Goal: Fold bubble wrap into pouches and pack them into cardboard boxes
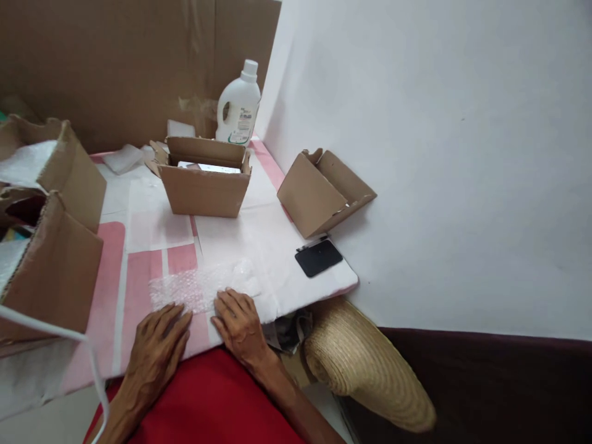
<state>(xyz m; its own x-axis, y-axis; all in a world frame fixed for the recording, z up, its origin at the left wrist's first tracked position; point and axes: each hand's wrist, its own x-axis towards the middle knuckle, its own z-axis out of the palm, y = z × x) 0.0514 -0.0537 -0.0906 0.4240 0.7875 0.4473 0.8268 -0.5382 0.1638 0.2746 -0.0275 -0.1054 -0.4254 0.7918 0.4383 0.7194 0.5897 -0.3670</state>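
Observation:
A strip of clear bubble wrap (203, 285) lies flat near the front edge of the table. On its near left edge rests my left hand (160, 336), palm down with the fingers stretched forward. My right hand (238, 324) lies over the near right part of the strip, its fingers also extended and slightly apart. Neither hand grips anything that I can see. Beyond the wrap stands an open cardboard box (203, 191) with a white item inside, its lower part hidden by the front wall.
Larger cardboard boxes (69, 259) stand at the left. A tilted open box (319, 194) and a black phone-like slab (319, 258) are at the right, by the wall. Behind stands a white jug (238, 108). A white cable (50, 330) crosses the lower left. Below hangs a straw hat (365, 364).

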